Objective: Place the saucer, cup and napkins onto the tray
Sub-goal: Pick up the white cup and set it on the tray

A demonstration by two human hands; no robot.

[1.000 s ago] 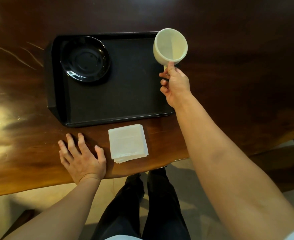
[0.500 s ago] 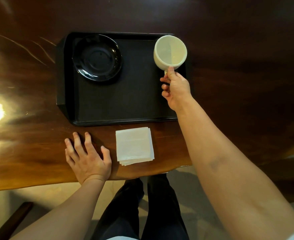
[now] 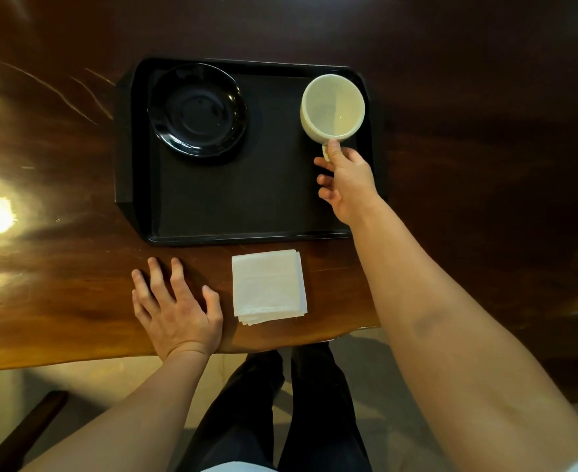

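Glossy dark wood table (image 3: 76, 284), streaked with lamp glare. Black rectangular plastic tray (image 3: 126, 148), clipped corners, matte textured floor. Round, shiny black saucer (image 3: 197, 109) in the tray's far left corner. Cream ceramic cup (image 3: 332, 107), smooth and empty, over the tray's far right corner, handle pinched by thumb and fingers of the right hand (image 3: 347, 180); resting or just above, cannot tell. Square stack of white paper napkins (image 3: 269, 286) on the table, just short of the tray's near rim. Left hand (image 3: 177, 310) flat on the wood beside the napkins, fingers spread, holding nothing.
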